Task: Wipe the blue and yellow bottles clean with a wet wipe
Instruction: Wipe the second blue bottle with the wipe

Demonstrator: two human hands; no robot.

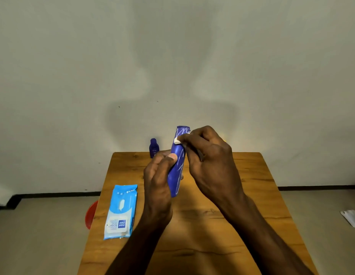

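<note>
Head view, items we log: tall blue bottle held above tabletop centre, gripped by left hand; right hand pinching wet wipe against it; small blue bottle at far edge; wipes pack at left edge.

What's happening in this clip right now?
A person holds a tall blue bottle above the wooden table in the left hand, while the right hand rubs a small white wipe against its upper part. A smaller blue bottle stands at the table's far edge, and the wipes pack lies on the left.
</note>
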